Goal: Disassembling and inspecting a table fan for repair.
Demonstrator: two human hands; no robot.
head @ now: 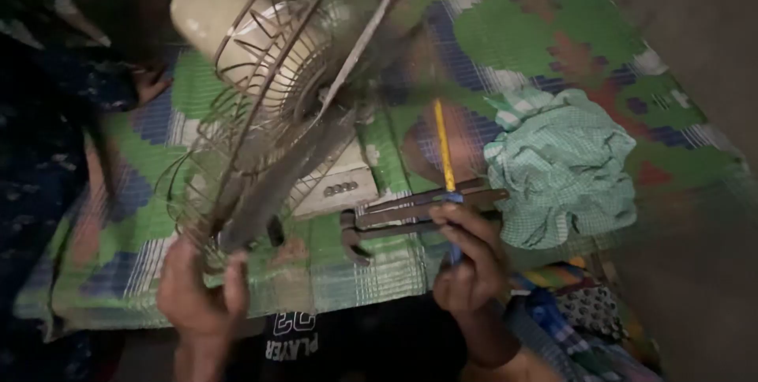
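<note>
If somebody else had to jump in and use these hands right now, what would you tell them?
Left hand: gripping the lower rim of the fan's wire guard, holding the fan tilted over the mat.
Right hand: closed on a yellow-shafted screwdriver, tip pointing up toward the fan.
Pliers: lying on the mat just behind the right hand.
Green checked cloth: bunched on the mat to the right.
Done: the fan is laid over on the mat, tools within reach.
Left: the guard is still on the fan; the picture is too blurred to tell whether any screws are out.
</note>
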